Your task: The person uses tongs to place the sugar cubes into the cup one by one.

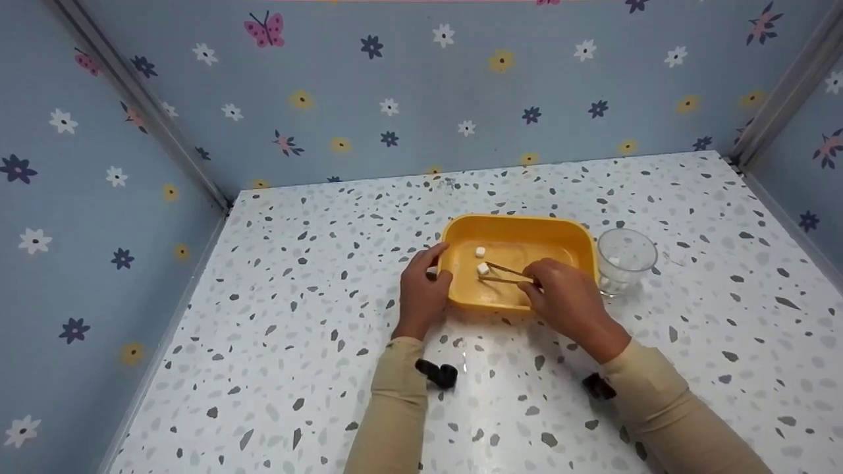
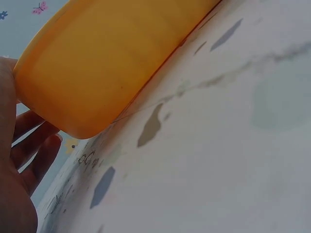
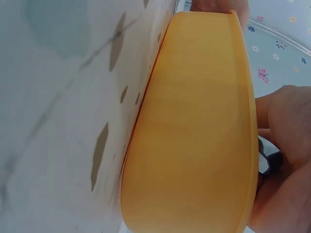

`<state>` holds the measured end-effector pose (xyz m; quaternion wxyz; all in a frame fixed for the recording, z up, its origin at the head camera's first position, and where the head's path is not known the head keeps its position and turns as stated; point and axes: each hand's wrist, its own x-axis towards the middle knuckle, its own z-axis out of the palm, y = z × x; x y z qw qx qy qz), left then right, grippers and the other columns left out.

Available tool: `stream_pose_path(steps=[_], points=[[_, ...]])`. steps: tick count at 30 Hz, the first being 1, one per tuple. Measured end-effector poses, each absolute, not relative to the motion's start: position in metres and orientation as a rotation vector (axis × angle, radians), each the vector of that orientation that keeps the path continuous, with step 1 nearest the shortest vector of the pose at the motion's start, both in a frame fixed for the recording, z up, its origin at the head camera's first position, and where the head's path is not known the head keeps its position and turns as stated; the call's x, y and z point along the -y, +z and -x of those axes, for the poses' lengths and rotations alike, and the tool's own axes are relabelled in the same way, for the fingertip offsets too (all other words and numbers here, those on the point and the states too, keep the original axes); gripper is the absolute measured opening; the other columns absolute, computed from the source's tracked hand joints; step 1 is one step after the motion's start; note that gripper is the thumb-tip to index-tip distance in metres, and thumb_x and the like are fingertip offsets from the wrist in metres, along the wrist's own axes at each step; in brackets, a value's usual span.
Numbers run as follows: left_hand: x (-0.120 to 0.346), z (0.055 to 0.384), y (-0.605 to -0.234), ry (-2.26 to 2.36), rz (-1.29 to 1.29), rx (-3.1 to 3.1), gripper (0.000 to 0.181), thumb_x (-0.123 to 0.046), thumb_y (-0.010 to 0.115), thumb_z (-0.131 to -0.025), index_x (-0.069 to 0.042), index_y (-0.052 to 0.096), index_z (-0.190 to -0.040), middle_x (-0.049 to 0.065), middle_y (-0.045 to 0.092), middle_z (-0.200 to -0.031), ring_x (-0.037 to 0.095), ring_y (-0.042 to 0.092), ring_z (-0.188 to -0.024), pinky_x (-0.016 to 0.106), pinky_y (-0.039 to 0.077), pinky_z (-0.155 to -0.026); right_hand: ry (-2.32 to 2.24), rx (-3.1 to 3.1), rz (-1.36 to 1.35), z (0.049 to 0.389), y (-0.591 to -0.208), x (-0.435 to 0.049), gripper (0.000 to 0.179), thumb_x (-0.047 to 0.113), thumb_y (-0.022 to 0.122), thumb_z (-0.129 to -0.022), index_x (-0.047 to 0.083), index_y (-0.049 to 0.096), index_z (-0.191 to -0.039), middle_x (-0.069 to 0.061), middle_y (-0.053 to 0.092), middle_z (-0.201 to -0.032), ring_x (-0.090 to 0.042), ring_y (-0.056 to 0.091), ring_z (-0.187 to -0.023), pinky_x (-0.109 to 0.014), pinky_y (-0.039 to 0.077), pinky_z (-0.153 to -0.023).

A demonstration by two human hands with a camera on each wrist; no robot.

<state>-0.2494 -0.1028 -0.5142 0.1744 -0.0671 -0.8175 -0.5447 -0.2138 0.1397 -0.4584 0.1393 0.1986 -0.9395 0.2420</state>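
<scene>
A yellow plastic tub [image 1: 520, 225] sits on the speckled table. My left hand [image 1: 423, 296] holds its left end at the rim; in the left wrist view some fingers [image 2: 43, 155] spread beside the tub's outer wall. With my right hand [image 1: 570, 299] I pinch a pair of tweezers [image 1: 504, 280], reaching over the tub's front right. The tweezer tips stand on either side of a white cube [image 1: 483, 268] inside the tub; whether both touch it I cannot tell. Just behind it lies a second white cube [image 1: 480, 251]. The tub's wall hides the cubes from both wrist views.
A clear drinking glass [image 1: 629, 253] stands close to the tub's right end, behind my right hand; its contents are unclear. Flower-patterned panels [image 1: 448, 85] enclose the table [image 1: 296, 329] at the back and both sides.
</scene>
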Motion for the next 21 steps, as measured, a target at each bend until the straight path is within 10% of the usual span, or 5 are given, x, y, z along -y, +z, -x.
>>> stream_pose_path(steps=[21], points=[[0.1004, 0.251, -0.5159, -1.555, 0.164, 2.312, 0.047, 0.0, 0.061, -0.087, -0.014, 0.066, -0.132, 0.003, 0.065, -0.121, 0.018, 0.061, -0.106, 0.028, 0.053, -0.082, 0.726, 2.672, -0.579, 0.2143, -0.4596, -0.1412, 0.008, 0.014, 0.075, -0.09, 0.006, 0.074, -0.093, -0.004, 0.07, -0.086, -0.023, 0.062, -0.074, -0.039, 0.052, -0.067]])
